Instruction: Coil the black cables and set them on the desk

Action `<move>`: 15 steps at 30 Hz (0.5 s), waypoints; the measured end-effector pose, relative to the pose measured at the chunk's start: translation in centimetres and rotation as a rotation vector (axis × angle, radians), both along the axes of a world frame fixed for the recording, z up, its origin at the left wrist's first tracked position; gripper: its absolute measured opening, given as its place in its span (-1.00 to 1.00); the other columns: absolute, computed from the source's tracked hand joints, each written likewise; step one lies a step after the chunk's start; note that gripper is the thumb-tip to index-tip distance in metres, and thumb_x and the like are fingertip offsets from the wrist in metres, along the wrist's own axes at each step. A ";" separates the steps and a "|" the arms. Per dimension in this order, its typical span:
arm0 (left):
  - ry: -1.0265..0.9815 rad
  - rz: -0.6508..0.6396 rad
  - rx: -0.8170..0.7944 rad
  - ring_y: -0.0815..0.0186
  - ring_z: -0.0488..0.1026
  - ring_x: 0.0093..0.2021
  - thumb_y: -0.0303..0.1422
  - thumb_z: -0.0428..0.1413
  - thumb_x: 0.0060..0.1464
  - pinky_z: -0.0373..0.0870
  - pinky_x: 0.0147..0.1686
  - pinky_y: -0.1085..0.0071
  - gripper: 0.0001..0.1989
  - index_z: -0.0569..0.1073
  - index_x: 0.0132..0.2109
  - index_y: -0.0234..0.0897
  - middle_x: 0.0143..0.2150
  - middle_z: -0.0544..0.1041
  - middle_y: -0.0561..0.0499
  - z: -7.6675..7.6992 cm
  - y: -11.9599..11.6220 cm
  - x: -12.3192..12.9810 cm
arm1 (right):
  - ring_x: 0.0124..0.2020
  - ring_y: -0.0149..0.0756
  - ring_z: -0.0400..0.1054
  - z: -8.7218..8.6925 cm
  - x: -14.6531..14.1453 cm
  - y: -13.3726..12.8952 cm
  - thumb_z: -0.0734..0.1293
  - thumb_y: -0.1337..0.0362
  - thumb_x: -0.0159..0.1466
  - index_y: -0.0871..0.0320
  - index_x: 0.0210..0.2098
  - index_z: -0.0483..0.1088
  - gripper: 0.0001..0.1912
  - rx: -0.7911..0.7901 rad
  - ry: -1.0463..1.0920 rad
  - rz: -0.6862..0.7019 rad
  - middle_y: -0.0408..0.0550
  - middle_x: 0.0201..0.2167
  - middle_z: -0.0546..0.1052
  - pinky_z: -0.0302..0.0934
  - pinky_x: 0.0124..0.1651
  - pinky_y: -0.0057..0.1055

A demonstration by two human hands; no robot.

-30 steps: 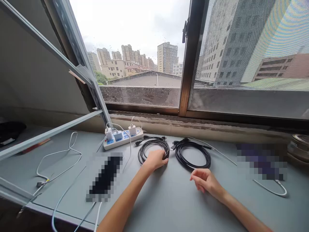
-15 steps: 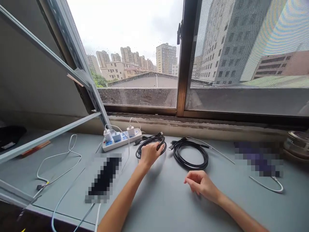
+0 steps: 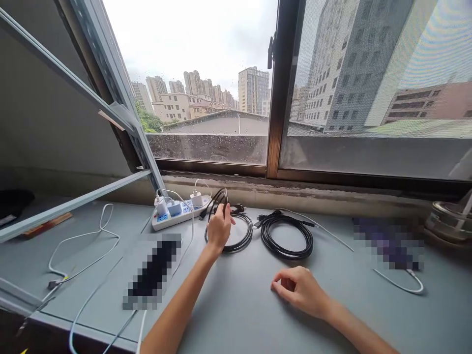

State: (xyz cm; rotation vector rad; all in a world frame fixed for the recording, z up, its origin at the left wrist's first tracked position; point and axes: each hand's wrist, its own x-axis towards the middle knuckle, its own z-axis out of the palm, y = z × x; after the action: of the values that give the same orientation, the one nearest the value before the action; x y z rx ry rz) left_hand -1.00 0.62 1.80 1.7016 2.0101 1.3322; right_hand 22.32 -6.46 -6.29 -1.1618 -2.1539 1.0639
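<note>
My left hand (image 3: 219, 230) pinches a bundled stretch of black cable at the left edge of the left coiled black cable (image 3: 241, 243). Loops of that stretch stick up above my fingers, while the rest of the coil lies on the table. Beside it, to the right, a second coiled black cable (image 3: 287, 253) lies flat, its plug ends gathered at the back left. My right hand (image 3: 301, 291) rests on the table in front of the second coil, apart from it. Its fingers are curled with thumb and forefinger together, and nothing shows in them.
A white power strip (image 3: 186, 218) with several chargers stands behind my left hand. White cables (image 3: 105, 241) trail across the left side. Blurred-out dark devices lie left (image 3: 155, 270) and right (image 3: 387, 241). A metal frame (image 3: 121, 184) leans at left; a round tin (image 3: 448, 221) stands far right.
My left hand has shifted from the right side of the left coil to its left side, raising some cable loops. My right hand has drifted slightly left, fingers still curled.
</note>
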 end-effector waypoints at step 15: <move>-0.788 -0.421 0.640 0.60 -0.05 -0.78 -0.05 0.01 0.18 -0.09 -0.75 0.63 -0.63 0.40 -0.38 -0.27 -0.77 0.09 0.24 12.0 -5.0 8.5 | -0.11 -0.31 0.33 13.4 -2.7 0.6 0.14 -0.12 0.31 0.06 0.16 0.27 -0.44 0.258 0.225 -0.026 -0.01 0.00 0.38 0.24 -0.14 -0.40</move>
State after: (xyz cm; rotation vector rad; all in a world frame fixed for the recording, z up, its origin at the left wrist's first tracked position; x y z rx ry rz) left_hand 7.53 -4.39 13.80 1.3226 0.7929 2.1379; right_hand 19.66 -5.86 7.12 -0.9040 -2.0219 0.8324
